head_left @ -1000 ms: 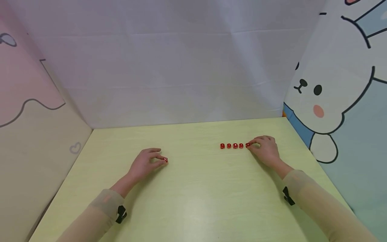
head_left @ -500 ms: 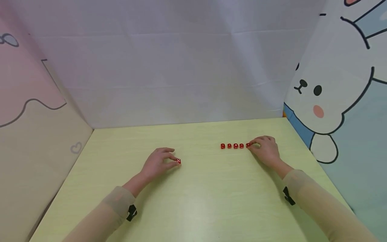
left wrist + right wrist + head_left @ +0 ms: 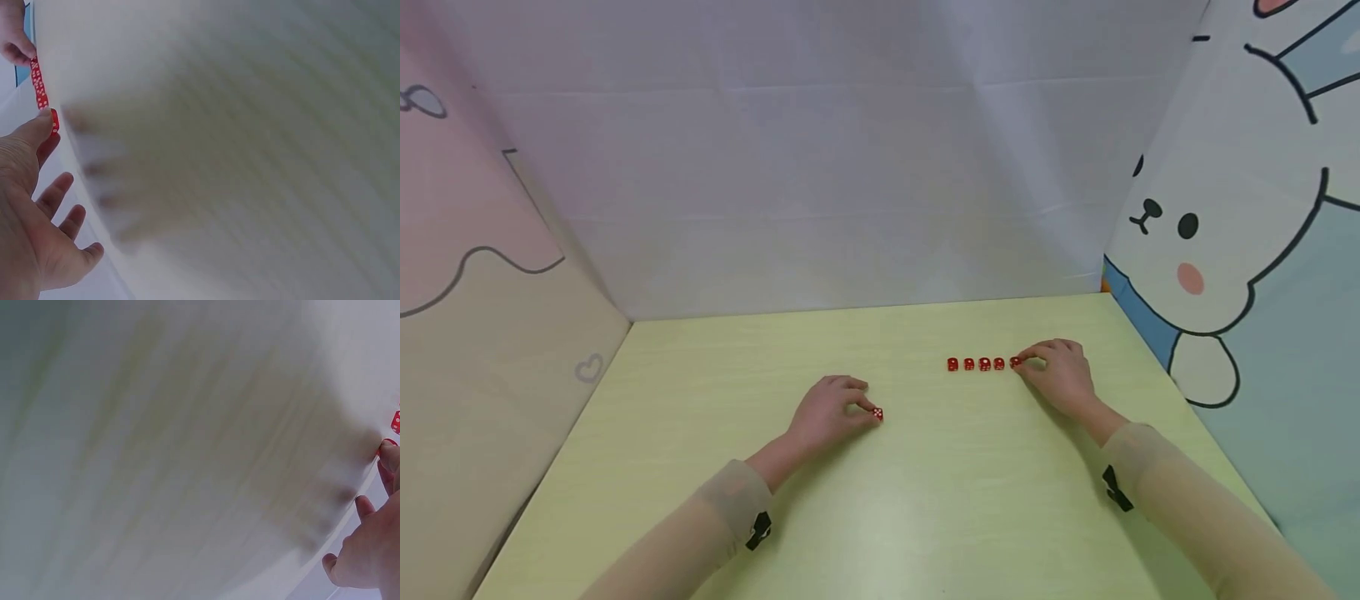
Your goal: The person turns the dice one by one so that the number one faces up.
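Note:
Between its thumb and index finger, my left hand pinches a red die with white pips. The same die shows at the thumb tip in the left wrist view, the other fingers spread apart. Farther back and to the right, several red dice stand in a row with small gaps. At the row's right end my right hand pinches the last die by thumb and index finger. In the right wrist view, the fingers mostly cover that die.
The pale yellow table spreads under both hands. A white cloth wall rises along its back edge. Printed panels stand at both sides, the right one with a cartoon rabbit.
My left hand has moved right across the table with its die, and slightly toward me, coming closer to the row. The right hand stays at the end die.

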`<state>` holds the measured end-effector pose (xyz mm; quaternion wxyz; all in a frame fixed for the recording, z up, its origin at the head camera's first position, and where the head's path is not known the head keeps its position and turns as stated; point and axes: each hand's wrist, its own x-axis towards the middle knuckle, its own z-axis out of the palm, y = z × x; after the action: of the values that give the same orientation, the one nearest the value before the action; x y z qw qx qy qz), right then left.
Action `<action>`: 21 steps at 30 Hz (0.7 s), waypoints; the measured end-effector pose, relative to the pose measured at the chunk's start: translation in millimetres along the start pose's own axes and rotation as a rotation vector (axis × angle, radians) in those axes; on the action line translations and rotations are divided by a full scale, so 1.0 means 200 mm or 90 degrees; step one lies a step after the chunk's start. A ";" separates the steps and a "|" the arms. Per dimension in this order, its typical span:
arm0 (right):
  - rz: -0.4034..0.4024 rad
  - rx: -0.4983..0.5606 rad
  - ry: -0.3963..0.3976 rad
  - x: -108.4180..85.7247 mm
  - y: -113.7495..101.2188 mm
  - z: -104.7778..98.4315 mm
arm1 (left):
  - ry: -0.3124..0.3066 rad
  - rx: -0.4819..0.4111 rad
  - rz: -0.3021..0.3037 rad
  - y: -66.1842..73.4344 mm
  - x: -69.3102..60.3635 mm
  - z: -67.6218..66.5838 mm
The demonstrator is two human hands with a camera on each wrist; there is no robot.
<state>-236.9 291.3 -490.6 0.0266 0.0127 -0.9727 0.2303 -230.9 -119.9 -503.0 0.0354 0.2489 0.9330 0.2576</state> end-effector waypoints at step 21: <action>0.005 0.013 0.001 0.00 0.00 -0.01 | -0.007 0.038 -0.004 0.01 -0.03 0.00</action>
<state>-236.6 292.2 -488.8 0.0260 0.0087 -0.9704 0.2401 -225.2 -122.0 -502.7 0.0342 0.2486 0.9407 0.2282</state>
